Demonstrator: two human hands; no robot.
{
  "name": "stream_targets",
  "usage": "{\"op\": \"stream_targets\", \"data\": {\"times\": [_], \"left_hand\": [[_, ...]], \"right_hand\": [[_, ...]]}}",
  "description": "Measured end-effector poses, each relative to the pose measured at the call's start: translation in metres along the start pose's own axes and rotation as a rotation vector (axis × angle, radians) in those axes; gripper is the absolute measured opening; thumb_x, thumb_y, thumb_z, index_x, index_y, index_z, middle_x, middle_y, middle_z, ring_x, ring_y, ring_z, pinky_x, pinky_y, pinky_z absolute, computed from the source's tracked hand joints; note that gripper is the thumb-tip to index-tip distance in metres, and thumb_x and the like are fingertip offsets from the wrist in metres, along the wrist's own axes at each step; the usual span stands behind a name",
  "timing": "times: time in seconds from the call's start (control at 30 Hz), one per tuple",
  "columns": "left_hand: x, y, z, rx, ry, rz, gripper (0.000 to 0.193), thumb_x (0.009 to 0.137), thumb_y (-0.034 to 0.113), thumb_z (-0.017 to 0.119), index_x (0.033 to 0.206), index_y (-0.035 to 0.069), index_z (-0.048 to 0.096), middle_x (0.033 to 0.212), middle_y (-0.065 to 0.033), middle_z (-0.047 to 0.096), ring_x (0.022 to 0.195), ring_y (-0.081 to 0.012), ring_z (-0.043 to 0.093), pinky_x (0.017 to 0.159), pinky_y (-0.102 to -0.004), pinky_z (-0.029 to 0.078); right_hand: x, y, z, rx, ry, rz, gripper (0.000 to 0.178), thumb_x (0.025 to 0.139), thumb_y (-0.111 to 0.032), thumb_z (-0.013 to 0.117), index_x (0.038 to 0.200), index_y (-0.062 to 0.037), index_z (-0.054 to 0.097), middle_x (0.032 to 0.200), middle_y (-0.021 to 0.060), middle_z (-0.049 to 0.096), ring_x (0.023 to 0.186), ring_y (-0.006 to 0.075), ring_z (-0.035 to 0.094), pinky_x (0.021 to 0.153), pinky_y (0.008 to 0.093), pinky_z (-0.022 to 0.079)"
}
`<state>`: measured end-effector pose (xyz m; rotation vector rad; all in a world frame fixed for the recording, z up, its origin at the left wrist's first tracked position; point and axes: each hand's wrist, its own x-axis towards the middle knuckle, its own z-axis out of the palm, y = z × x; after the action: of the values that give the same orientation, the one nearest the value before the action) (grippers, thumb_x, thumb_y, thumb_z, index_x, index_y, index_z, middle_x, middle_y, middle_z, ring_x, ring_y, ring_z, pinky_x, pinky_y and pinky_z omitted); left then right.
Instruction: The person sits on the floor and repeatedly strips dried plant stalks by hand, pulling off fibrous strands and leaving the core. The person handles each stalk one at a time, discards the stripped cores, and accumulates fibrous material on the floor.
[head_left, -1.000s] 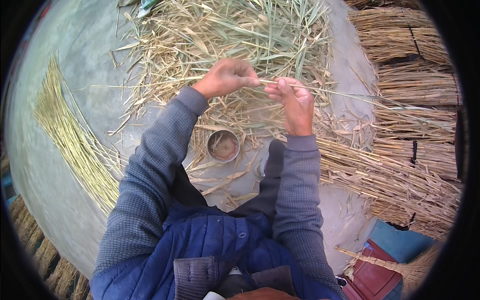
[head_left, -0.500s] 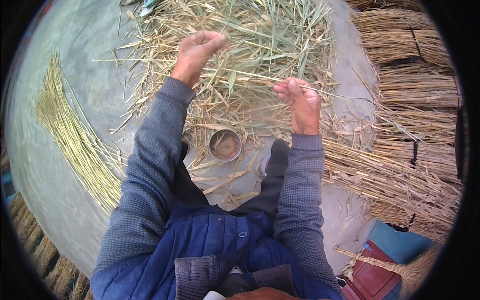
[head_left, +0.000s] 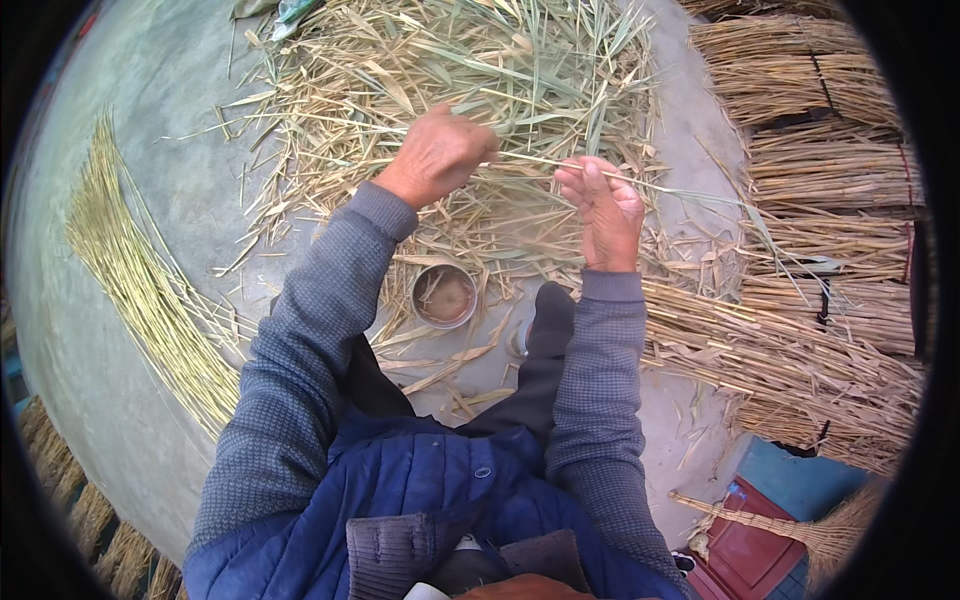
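Note:
My left hand and my right hand are raised over a loose heap of dry leaves and husks. Between them runs a thin pale reed stalk. The left hand's fingers are closed on one end of it. The right hand pinches it between thumb and fingers, and the stalk runs on past that hand to the right. A small round metal bowl with brownish contents sits on the ground below the hands, just in front of my knees.
A fan of cleaned yellow-green stalks lies on the concrete ground at the left. Tied bundles of dry reeds are stacked along the right side. A red box and a small straw broom are at the lower right.
The left hand swung up and to the left away from the right hand, then came back down toward it. The right hand stayed near the same spot, rising slightly.

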<state>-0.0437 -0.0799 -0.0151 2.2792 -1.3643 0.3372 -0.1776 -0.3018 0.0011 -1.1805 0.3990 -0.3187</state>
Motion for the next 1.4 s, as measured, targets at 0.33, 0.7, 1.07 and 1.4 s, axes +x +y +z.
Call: {"op": "stream_targets", "data": {"times": [0.33, 0.7, 1.07, 1.4], "left_hand": [[-0.001, -0.007, 0.005, -0.068, 0.053, -0.033, 0.013, 0.084, 0.022, 0.074, 0.083, 0.012, 0.065, 0.067, -0.004, 0.065, 0.066, -0.023, 0.063, 0.068, -0.0361, 0.043], [-0.002, -0.001, 0.005, -0.094, 0.057, -0.045, 0.015, 0.083, 0.022, 0.075, 0.081, 0.012, 0.063, 0.069, -0.0027, 0.065, 0.067, -0.0231, 0.063, 0.068, -0.0368, 0.043], [-0.015, -0.019, -0.002, -0.016, 0.022, -0.057, 0.018, 0.08, 0.023, 0.077, 0.079, 0.013, 0.062, 0.066, -0.0044, 0.062, 0.066, -0.0252, 0.061, 0.067, -0.0375, 0.042], [-0.022, -0.023, 0.002, -0.02, -0.015, -0.013, 0.017, 0.081, 0.02, 0.075, 0.08, 0.012, 0.061, 0.065, -0.0058, 0.059, 0.064, -0.0261, 0.06, 0.067, -0.0385, 0.043]], "right_hand": [[-0.004, 0.004, 0.007, 0.089, 0.014, -0.022, 0.036, 0.097, -0.02, 0.07, 0.118, 0.005, 0.057, 0.108, 0.0173, 0.07, 0.086, 0.018, 0.072, 0.071, 0.025, 0.059], [0.004, 0.011, 0.011, 0.012, 0.348, -0.175, 0.037, 0.088, -0.031, 0.081, 0.087, -0.0004, 0.061, 0.076, 0.0134, 0.07, 0.059, 0.0153, 0.068, 0.055, 0.0243, 0.056], [0.008, -0.032, -0.042, -0.006, 0.477, -0.226, 0.028, 0.09, -0.024, 0.078, 0.092, -0.0034, 0.06, 0.081, 0.0082, 0.07, 0.068, 0.0122, 0.068, 0.059, 0.0206, 0.057], [0.002, -0.021, -0.022, -0.107, 0.018, 0.011, 0.022, 0.093, -0.011, 0.073, 0.107, 0.001, 0.061, 0.096, 0.0129, 0.071, 0.082, 0.0175, 0.073, 0.069, 0.0237, 0.059]]}}
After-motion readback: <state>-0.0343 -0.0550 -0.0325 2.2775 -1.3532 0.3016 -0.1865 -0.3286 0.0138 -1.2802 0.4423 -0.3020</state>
